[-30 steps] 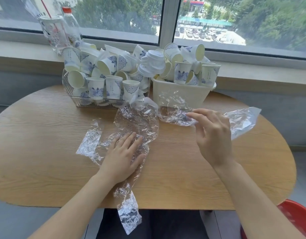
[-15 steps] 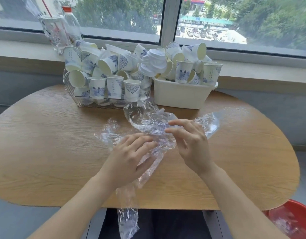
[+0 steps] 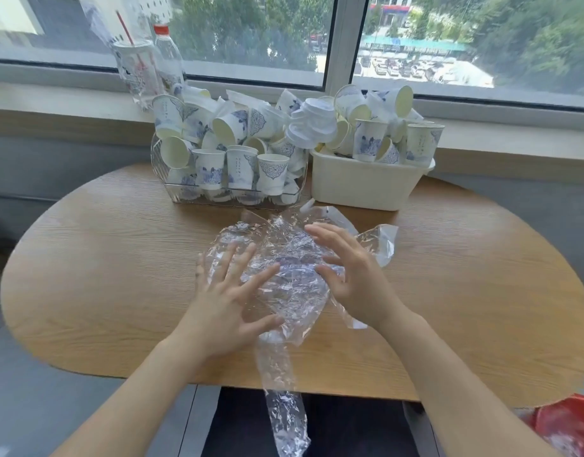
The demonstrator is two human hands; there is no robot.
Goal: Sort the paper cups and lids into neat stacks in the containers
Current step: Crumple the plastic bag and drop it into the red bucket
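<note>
Cups well beyond both hands' grip.

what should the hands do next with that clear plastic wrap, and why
Probably press the crumpled clear plastic wrap into one wad and lift it off the oval wooden table. Both the left hand and right hand lie open against it, one end hangs over the near edge, and the blue-patterned paper cups remain jumbled.
</note>
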